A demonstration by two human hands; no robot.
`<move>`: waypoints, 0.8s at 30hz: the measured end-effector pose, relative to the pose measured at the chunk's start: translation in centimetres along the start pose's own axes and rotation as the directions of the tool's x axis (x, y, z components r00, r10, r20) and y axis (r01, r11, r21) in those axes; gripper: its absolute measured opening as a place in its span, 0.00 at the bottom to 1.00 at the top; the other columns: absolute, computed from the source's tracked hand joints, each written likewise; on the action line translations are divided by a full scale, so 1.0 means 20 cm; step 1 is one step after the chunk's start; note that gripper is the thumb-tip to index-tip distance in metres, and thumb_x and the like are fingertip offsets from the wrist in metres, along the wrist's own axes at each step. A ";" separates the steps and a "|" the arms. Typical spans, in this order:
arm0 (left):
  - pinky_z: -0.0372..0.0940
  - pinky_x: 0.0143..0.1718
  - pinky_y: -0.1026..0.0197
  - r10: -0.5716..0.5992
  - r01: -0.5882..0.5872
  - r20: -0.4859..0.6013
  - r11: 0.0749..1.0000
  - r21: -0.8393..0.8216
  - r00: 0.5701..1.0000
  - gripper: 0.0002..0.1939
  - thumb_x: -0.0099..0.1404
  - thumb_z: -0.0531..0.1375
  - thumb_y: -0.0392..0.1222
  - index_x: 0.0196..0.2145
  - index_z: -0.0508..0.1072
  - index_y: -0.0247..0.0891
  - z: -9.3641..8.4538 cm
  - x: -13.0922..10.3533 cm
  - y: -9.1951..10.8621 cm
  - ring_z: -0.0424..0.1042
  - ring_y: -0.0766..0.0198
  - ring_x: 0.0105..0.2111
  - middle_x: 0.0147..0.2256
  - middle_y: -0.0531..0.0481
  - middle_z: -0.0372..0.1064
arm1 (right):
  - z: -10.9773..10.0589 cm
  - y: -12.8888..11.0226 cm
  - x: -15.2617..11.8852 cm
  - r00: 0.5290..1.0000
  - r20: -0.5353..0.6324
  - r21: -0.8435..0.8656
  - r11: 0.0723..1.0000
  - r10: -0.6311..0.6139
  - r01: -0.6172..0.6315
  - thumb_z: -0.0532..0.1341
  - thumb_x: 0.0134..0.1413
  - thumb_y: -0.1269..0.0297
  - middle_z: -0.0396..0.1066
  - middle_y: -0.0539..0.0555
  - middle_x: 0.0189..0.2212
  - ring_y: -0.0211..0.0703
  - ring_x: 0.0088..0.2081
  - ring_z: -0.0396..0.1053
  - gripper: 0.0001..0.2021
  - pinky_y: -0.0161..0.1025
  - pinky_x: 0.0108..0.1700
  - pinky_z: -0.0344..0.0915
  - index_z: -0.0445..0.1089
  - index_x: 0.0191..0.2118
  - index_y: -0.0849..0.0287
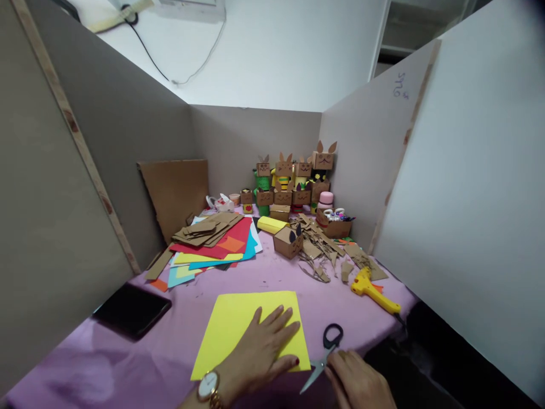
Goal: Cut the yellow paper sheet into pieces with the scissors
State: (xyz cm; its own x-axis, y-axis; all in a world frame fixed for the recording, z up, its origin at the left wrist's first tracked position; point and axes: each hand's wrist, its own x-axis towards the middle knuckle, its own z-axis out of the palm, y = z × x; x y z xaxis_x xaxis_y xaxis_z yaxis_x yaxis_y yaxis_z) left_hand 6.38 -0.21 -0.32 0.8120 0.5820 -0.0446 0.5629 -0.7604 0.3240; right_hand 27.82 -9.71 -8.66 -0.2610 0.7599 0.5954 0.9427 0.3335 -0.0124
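Note:
A sheet of yellow paper (230,324) lies flat on the table near its front edge. My left hand (270,341), with a gold watch at the wrist, rests palm down on it with the fingers spread. Just right of the paper, my right hand (360,382) has its fingers closed on a pair of scissors (333,336). One black handle loop shows above the fingers; the other is hidden by the hand. The slightly parted blades point down and left, one tip near the paper's lower right corner.
A black tablet-like slab (133,310) lies left. Coloured sheets (242,241) with cardboard pieces (208,227) are behind it. A cardboard box with ears (288,243), cardboard scraps (317,244) and a yellow glue gun (374,291) lie right of centre. Cardboard animal figures (284,167) stand at the back.

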 end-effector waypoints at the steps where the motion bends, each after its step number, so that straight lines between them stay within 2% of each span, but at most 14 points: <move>1: 0.40 0.58 0.32 -0.029 0.029 0.000 0.999 0.020 1.000 0.31 0.65 0.43 0.62 0.61 0.53 0.48 0.01 0.01 0.00 0.43 0.48 0.63 0.64 0.44 0.45 | -0.01 0.01 0.03 1.000 0.019 0.008 1.000 -0.006 0.006 0.49 0.61 0.69 0.71 0.52 0.27 0.43 0.29 0.71 0.08 0.36 0.30 0.64 0.65 0.35 0.55; 5: 0.41 0.58 0.32 -0.131 0.136 -0.087 0.990 0.047 0.988 0.29 0.67 0.42 0.57 0.61 0.54 0.42 0.03 0.10 -0.02 0.42 0.47 0.64 0.64 0.40 0.45 | -0.02 0.06 0.18 0.997 0.062 0.016 0.999 0.035 -0.036 0.50 0.60 0.69 0.70 0.52 0.27 0.46 0.30 0.69 0.08 0.39 0.30 0.63 0.64 0.31 0.55; 9: 0.44 0.57 0.32 -0.187 0.197 -0.143 0.979 0.059 0.972 0.27 0.67 0.45 0.53 0.60 0.56 0.41 0.04 0.17 -0.04 0.44 0.45 0.63 0.63 0.38 0.47 | 0.03 0.13 0.27 0.996 0.062 0.018 0.998 0.057 -0.058 0.51 0.59 0.69 0.69 0.53 0.28 0.46 0.31 0.69 0.07 0.39 0.30 0.65 0.66 0.36 0.56; 12: 0.50 0.55 0.32 -0.154 0.165 -0.150 0.984 0.065 0.977 0.25 0.64 0.50 0.51 0.58 0.60 0.43 0.02 0.19 -0.06 0.50 0.43 0.61 0.61 0.38 0.54 | 0.04 0.16 0.27 0.996 0.077 0.033 0.998 0.051 -0.053 0.52 0.58 0.70 0.69 0.53 0.31 0.45 0.34 0.69 0.09 0.37 0.32 0.66 0.67 0.40 0.53; 14: 0.50 0.55 0.33 -0.109 0.121 -0.155 0.990 0.067 0.982 0.25 0.64 0.52 0.51 0.57 0.61 0.47 0.01 0.21 -0.08 0.51 0.45 0.61 0.61 0.41 0.55 | 0.04 0.16 0.25 0.995 0.089 0.044 0.998 0.043 -0.047 0.53 0.57 0.72 0.70 0.53 0.33 0.45 0.35 0.69 0.13 0.36 0.33 0.67 0.68 0.43 0.51; 17: 0.45 0.56 0.32 -0.081 0.091 -0.160 0.994 0.057 0.984 0.25 0.65 0.48 0.53 0.59 0.58 0.49 0.02 0.22 -0.11 0.47 0.46 0.62 0.63 0.44 0.52 | 0.05 0.16 0.21 0.995 0.095 0.051 0.998 0.034 -0.039 0.54 0.55 0.75 0.70 0.54 0.33 0.44 0.35 0.69 0.16 0.36 0.34 0.67 0.69 0.45 0.51; 20: 0.42 0.56 0.31 -0.103 0.112 -0.174 0.993 0.045 0.979 0.26 0.66 0.45 0.55 0.60 0.56 0.48 0.05 0.23 -0.13 0.44 0.44 0.63 0.64 0.43 0.48 | 0.05 0.16 0.19 0.995 0.092 0.042 0.999 0.023 -0.027 0.54 0.55 0.76 0.70 0.54 0.33 0.43 0.34 0.68 0.16 0.36 0.34 0.67 0.70 0.45 0.51; 22: 0.41 0.57 0.31 -0.107 0.117 -0.182 0.992 0.044 0.977 0.26 0.66 0.45 0.55 0.60 0.56 0.48 0.06 0.23 -0.13 0.43 0.45 0.63 0.64 0.44 0.48 | 0.04 0.16 0.17 0.996 0.088 0.031 0.999 0.021 -0.024 0.53 0.56 0.74 0.70 0.53 0.32 0.43 0.33 0.68 0.16 0.36 0.34 0.67 0.68 0.47 0.51; 24: 0.42 0.57 0.32 -0.108 0.118 -0.186 0.992 0.044 0.977 0.27 0.66 0.45 0.56 0.60 0.56 0.48 0.06 0.23 -0.12 0.44 0.45 0.63 0.64 0.44 0.49 | 0.03 0.16 0.16 0.997 0.069 0.010 0.999 0.046 -0.046 0.53 0.59 0.70 0.69 0.55 0.33 0.45 0.33 0.68 0.13 0.38 0.33 0.67 0.67 0.47 0.55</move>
State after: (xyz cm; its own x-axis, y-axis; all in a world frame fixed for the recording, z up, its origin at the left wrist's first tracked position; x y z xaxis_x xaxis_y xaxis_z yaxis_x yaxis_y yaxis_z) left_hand 8.85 3.92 -2.53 0.7035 0.7040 0.0972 0.6610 -0.6984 0.2743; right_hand 29.90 -5.74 -7.30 -0.2315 0.8111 0.5371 0.9516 0.3034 -0.0481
